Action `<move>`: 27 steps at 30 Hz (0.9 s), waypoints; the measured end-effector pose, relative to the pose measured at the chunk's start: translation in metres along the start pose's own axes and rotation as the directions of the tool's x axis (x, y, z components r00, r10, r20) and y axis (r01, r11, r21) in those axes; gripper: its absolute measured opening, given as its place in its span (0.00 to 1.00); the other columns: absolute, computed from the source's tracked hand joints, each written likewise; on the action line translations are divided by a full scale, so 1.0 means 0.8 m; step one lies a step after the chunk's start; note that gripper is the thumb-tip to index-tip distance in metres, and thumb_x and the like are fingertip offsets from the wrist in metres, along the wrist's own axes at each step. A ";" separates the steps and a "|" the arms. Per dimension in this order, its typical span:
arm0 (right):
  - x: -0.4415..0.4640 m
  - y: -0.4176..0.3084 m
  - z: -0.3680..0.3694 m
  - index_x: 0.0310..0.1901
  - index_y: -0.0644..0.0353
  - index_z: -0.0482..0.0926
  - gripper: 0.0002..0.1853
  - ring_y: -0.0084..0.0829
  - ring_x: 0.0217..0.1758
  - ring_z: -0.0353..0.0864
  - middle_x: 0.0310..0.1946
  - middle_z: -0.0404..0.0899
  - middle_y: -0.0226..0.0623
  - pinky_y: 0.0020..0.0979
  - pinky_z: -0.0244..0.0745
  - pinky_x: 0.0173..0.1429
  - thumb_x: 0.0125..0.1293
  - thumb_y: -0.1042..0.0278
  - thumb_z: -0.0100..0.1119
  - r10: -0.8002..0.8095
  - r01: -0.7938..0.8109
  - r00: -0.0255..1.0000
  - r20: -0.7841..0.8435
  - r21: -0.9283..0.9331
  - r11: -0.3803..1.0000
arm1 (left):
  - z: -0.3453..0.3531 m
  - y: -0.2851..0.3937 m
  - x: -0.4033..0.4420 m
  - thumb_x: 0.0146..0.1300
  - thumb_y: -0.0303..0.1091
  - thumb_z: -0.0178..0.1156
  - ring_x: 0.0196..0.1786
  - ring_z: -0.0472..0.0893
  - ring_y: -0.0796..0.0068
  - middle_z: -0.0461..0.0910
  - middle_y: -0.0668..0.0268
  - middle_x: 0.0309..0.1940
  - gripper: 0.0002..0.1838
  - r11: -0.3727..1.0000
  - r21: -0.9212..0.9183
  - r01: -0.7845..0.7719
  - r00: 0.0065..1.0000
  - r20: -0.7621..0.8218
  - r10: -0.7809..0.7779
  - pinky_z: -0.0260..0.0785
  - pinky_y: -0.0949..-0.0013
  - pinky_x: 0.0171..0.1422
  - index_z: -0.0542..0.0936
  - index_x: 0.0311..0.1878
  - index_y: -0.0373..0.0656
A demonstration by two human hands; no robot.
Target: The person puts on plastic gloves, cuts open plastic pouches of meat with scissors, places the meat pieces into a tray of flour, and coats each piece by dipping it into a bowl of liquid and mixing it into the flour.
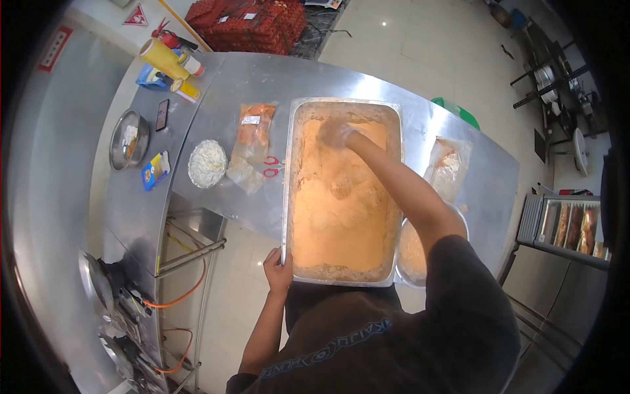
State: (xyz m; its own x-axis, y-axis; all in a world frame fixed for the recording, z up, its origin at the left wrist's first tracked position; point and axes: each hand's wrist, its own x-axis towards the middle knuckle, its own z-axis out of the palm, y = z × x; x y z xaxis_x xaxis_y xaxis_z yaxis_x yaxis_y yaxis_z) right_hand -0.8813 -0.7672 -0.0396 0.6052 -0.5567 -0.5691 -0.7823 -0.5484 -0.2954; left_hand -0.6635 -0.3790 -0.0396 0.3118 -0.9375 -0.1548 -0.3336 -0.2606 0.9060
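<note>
A deep rectangular metal tray (287, 203) lies lengthwise in front of me, its inside spread with orange-tan powder (341, 230). My left hand (278, 270) is closed on the tray's left rim near the closest corner. Toward the far end, my right hand (336, 133) is down at the powder, apparently in a thin clear glove; motion blur hides its fingers. Right of the tray, partly under my arm, sits a round metal bowl (412, 256) of similar orange-tan stuff. Beyond it is a clear plastic bag (449, 167) with some contents.
On the steel table (262, 85), left of the tray, are an orange-filled packet (254, 128), red rings (270, 167) and a foil dish of white powder (208, 163). Farther left stand a metal bowl (129, 140), a phone (163, 115) and a yellow roll (163, 58).
</note>
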 end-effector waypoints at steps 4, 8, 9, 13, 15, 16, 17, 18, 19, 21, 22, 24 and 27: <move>0.116 0.006 0.089 0.42 0.59 0.87 0.20 0.46 0.42 0.86 0.38 0.87 0.49 0.43 0.79 0.46 0.64 0.50 0.57 0.066 -0.103 0.826 -0.559 -0.035 0.994 | 0.001 0.005 0.005 0.65 0.22 0.59 0.29 0.66 0.81 0.67 0.69 0.24 0.05 0.999 0.028 -0.039 0.999 0.014 0.039 0.60 0.72 0.33 0.80 0.34 0.28; 0.084 -0.053 0.108 0.36 0.60 0.87 0.21 0.49 0.42 0.86 0.35 0.86 0.51 0.47 0.78 0.49 0.65 0.49 0.56 -0.276 0.230 0.888 -0.369 -0.165 0.959 | 0.004 0.010 -0.009 0.62 0.22 0.60 0.28 0.66 0.79 0.68 0.65 0.23 0.05 0.994 -0.011 -0.106 0.993 -0.051 0.106 0.58 0.72 0.31 0.78 0.33 0.28; 0.078 -0.056 0.114 0.35 0.61 0.88 0.23 0.51 0.43 0.86 0.36 0.86 0.52 0.49 0.78 0.50 0.66 0.47 0.55 -0.363 0.331 0.915 -0.176 -0.189 0.925 | 0.007 0.004 -0.010 0.62 0.22 0.60 0.27 0.67 0.79 0.69 0.65 0.23 0.05 0.993 -0.056 -0.108 0.993 -0.055 0.105 0.58 0.72 0.30 0.79 0.34 0.28; -0.017 -0.091 0.060 0.40 0.63 0.88 0.31 0.54 0.46 0.85 0.41 0.85 0.56 0.51 0.75 0.54 0.69 0.41 0.46 -0.239 0.239 0.971 -0.018 0.012 0.971 | 0.006 0.006 -0.008 0.63 0.21 0.59 0.26 0.66 0.79 0.67 0.66 0.22 0.05 0.996 -0.013 -0.091 0.995 -0.049 0.090 0.56 0.70 0.28 0.80 0.34 0.27; -0.026 -0.091 0.061 0.42 0.64 0.88 0.30 0.53 0.48 0.84 0.44 0.85 0.55 0.51 0.74 0.56 0.69 0.42 0.47 -0.214 0.214 0.966 0.144 0.013 0.977 | 0.002 0.012 -0.002 0.63 0.21 0.59 0.25 0.66 0.80 0.67 0.67 0.21 0.05 0.993 -0.008 -0.121 0.992 -0.028 0.120 0.56 0.70 0.28 0.79 0.33 0.28; -0.051 -0.082 0.055 0.42 0.64 0.88 0.30 0.53 0.49 0.84 0.45 0.85 0.55 0.51 0.73 0.57 0.69 0.42 0.49 -0.209 0.219 0.949 0.236 -0.015 0.976 | -0.001 0.013 -0.003 0.64 0.21 0.59 0.25 0.65 0.80 0.67 0.67 0.21 0.05 0.992 -0.005 -0.125 0.992 -0.026 0.125 0.56 0.70 0.28 0.79 0.32 0.28; -0.075 -0.074 0.050 0.47 0.63 0.86 0.29 0.51 0.55 0.81 0.51 0.83 0.54 0.49 0.72 0.61 0.68 0.42 0.51 -0.215 0.227 0.946 0.242 -0.022 0.974 | -0.005 0.010 -0.005 0.65 0.22 0.59 0.27 0.67 0.80 0.67 0.67 0.22 0.06 0.995 -0.001 -0.102 0.995 -0.008 0.102 0.57 0.71 0.30 0.79 0.33 0.28; -0.098 -0.064 0.046 0.52 0.62 0.85 0.29 0.48 0.61 0.79 0.57 0.81 0.52 0.46 0.71 0.65 0.67 0.43 0.53 -0.221 0.236 0.944 0.246 -0.033 0.971 | -0.008 0.004 -0.005 0.65 0.23 0.60 0.28 0.68 0.80 0.68 0.67 0.23 0.06 0.997 0.001 -0.082 0.997 0.008 0.082 0.59 0.72 0.31 0.79 0.33 0.28; -0.126 -0.054 0.052 0.57 0.59 0.82 0.29 0.45 0.66 0.75 0.61 0.78 0.51 0.43 0.69 0.68 0.66 0.44 0.55 -0.110 0.106 0.994 0.025 0.119 0.987 | -0.008 -0.003 -0.005 0.66 0.23 0.60 0.30 0.69 0.80 0.68 0.67 0.24 0.07 0.998 -0.001 -0.065 0.998 0.022 0.065 0.60 0.72 0.33 0.79 0.34 0.28; -0.150 -0.027 0.048 0.65 0.56 0.77 0.31 0.42 0.72 0.69 0.68 0.72 0.47 0.39 0.66 0.72 0.65 0.46 0.56 0.068 -0.055 0.981 -0.184 0.075 0.996 | -0.003 -0.019 -0.002 0.66 0.23 0.60 0.28 0.68 0.80 0.68 0.67 0.24 0.07 0.994 -0.078 -0.075 0.997 -0.009 0.074 0.59 0.72 0.32 0.79 0.34 0.28; -0.149 -0.011 0.046 0.67 0.55 0.75 0.31 0.42 0.74 0.66 0.70 0.70 0.46 0.38 0.64 0.74 0.66 0.47 0.56 0.091 -0.118 0.977 -0.193 -0.133 0.984 | -0.001 -0.018 -0.003 0.65 0.23 0.60 0.28 0.67 0.80 0.67 0.67 0.23 0.06 0.990 -0.115 -0.078 0.997 -0.018 0.076 0.58 0.72 0.32 0.78 0.34 0.28; -0.140 0.003 0.067 0.69 0.54 0.73 0.32 0.43 0.76 0.63 0.72 0.68 0.44 0.38 0.63 0.75 0.66 0.49 0.56 0.052 -0.111 0.982 -0.184 -0.324 0.940 | -0.005 -0.007 -0.006 0.65 0.23 0.59 0.27 0.66 0.80 0.67 0.67 0.23 0.06 0.991 -0.115 -0.067 0.998 0.003 0.068 0.58 0.72 0.31 0.78 0.33 0.29; -0.082 0.014 0.131 0.66 0.55 0.74 0.30 0.46 0.73 0.66 0.69 0.70 0.45 0.40 0.64 0.74 0.66 0.49 0.55 -0.104 0.058 0.982 -0.156 -0.278 0.959 | -0.006 -0.005 0.004 0.65 0.22 0.58 0.27 0.66 0.80 0.67 0.67 0.23 0.06 0.991 -0.056 -0.122 0.992 0.003 0.122 0.58 0.72 0.31 0.77 0.31 0.29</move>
State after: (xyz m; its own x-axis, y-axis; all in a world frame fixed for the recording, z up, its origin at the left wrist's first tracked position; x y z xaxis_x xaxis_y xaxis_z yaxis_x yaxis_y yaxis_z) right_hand -0.9456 -0.6716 -0.0857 0.6990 -0.5872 -0.4082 -0.6742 -0.7314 -0.1025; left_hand -0.6568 -0.3796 -0.0417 0.2664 -0.9629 -0.0439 -0.3183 -0.1308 0.9389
